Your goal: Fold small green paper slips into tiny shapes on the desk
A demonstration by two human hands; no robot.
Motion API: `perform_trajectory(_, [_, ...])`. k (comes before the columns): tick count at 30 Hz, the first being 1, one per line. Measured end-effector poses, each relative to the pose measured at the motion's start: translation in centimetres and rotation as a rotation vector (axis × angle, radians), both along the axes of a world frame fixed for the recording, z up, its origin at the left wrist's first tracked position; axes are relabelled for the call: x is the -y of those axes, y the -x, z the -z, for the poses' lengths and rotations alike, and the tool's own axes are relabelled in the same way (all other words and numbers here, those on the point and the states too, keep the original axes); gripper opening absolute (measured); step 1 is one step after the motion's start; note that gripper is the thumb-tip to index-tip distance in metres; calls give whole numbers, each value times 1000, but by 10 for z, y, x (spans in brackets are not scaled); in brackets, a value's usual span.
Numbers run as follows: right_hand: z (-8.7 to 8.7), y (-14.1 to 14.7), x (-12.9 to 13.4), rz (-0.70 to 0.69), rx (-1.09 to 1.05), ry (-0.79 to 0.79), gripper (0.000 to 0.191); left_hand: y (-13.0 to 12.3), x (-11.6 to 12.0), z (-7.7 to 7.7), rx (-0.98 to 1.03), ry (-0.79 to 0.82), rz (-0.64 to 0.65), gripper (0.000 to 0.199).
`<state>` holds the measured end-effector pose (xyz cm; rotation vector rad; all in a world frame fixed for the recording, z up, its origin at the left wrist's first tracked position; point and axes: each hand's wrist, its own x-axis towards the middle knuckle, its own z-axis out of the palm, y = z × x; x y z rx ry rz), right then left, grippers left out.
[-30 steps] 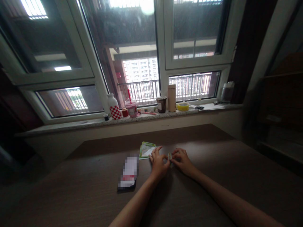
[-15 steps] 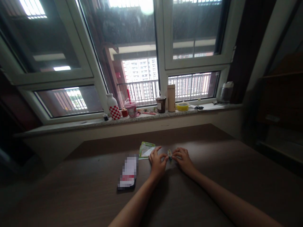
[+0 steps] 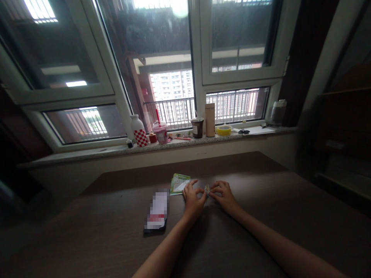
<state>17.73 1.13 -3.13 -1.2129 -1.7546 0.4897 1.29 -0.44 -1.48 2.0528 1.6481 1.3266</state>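
Observation:
Between my two hands, just above the brown table (image 3: 249,239), is a small pale piece with bluish-green and yellowish marks (image 3: 207,190); it is too small to name. My left hand (image 3: 193,197) pinches its left side between thumb and forefinger, the other fingers raised and bent. From the right, my right hand (image 3: 223,195) grips it with thumb and fingertips. Beside my left hand lie green-edged flat packets or cards (image 3: 179,184), partly covered by that hand. A dark phone (image 3: 156,212), its screen blurred out, rests left of my left forearm.
On the windowsill behind the table stand a red-checked white bottle (image 3: 140,133), a pink drink cup with a red straw (image 3: 160,132), a dark drink cup (image 3: 197,128) and a tan flask (image 3: 210,120). A yellow tape roll (image 3: 224,130) and black scissors (image 3: 244,132) lie farther right.
The small piece has turned slightly between my fingertips, and my hands have drawn a little closer together. The packets and the phone have stayed put.

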Motion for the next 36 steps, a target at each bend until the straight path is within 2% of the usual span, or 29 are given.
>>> perform_trajectory(5, [0,0,1,-3,35,-24,4,0,1,-2,-6,-22,9,7])
perform_trajectory(10, [-2,1,2,0,34,-15,9,2,-1,0,15,28,-9,6])
perform_trajectory(19, [-4,0,0,21,-22,20,9,2,-4,5,16,67,-41,16])
perform_trajectory(26, [-3,-2,0,14,-54,32,14,1,-1,2,41,65,-48,5])
perform_trajectory(36, [1,-1,-2,-2,-95,5,17,2,-2,2,55,69,-50,5])
